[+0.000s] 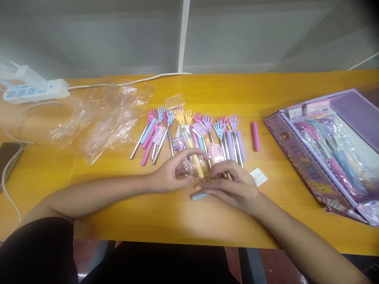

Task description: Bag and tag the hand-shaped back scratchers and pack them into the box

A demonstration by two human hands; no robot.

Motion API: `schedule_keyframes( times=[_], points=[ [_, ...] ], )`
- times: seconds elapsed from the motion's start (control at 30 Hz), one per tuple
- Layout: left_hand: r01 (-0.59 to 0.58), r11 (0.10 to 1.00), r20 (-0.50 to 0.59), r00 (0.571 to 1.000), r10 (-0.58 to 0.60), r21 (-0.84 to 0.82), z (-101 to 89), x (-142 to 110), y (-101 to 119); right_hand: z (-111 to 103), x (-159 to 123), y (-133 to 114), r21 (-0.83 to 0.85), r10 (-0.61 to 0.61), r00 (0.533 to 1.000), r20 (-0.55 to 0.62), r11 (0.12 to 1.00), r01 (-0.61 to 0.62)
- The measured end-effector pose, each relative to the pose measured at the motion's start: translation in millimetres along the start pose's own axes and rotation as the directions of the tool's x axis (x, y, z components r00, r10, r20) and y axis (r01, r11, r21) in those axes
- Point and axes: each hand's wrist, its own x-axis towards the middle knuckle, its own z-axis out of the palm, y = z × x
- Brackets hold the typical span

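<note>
A yellow back scratcher (195, 159) in a clear plastic bag (188, 166) lies between my hands. My left hand (170, 173) curls around the bag from the left, thumb below and fingers above. From the right, my right hand (237, 183) has its fingertips pinched together at the bag's lower end; the exact grip is partly hidden. Under those fingers a light blue tube (199, 195) pokes out. Just beyond, a row of back scratchers with hand-shaped heads, among them a blue one (219, 129) and a purple one (234, 123), lies beside foam-like sleeves and tags.
Crumpled clear bags (109, 122) lie on the left of the wooden table (133, 221). A white power strip (38, 91) with cables sits at the far left. On the right are a pink sleeve (255, 136), a white card (258, 177) and an open purple box (314, 165) holding bagged back scratchers.
</note>
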Motion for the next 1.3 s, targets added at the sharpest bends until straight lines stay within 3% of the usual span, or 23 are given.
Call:
schedule_keyframes(
  times=[0.13, 0.27, 0.4, 0.77, 1.13, 1.3],
  points=[
    [-0.030, 0.997, 0.036, 0.999, 0.027, 0.074, -1.4, -1, 4, 3, 5, -3, 0.067, 0.077, 0.997, -0.001, 0.995, -0.076],
    [-0.066, 0.998, 0.092, 0.994, 0.066, -0.004, -3.6, -1, 0, 7, 8, -7, 0.129, 0.214, 0.976, -0.038, 0.970, -0.208],
    [-0.052, 0.999, 0.069, 0.996, 0.053, -0.013, -1.6, -1, -2, 10, 10, -8, 0.155, 0.301, 0.951, -0.072, 0.945, -0.287],
    [-0.061, 0.996, 0.041, 0.997, 0.059, 0.064, 2.0, 1, 0, 12, 12, -9, 0.154, 0.359, 0.929, -0.092, 0.927, -0.343],
    [-0.098, 0.960, 0.065, 0.994, 0.084, 0.263, -1.9, 2, 3, 12, 14, -10, 0.178, 0.395, 0.916, -0.076, 0.909, -0.377],
    [-0.109, 0.947, 0.061, 0.994, 0.095, 0.303, -0.9, 1, 2, 15, 13, -10, 0.273, 0.530, 0.847, -0.035, 0.821, -0.502]
  ],
)
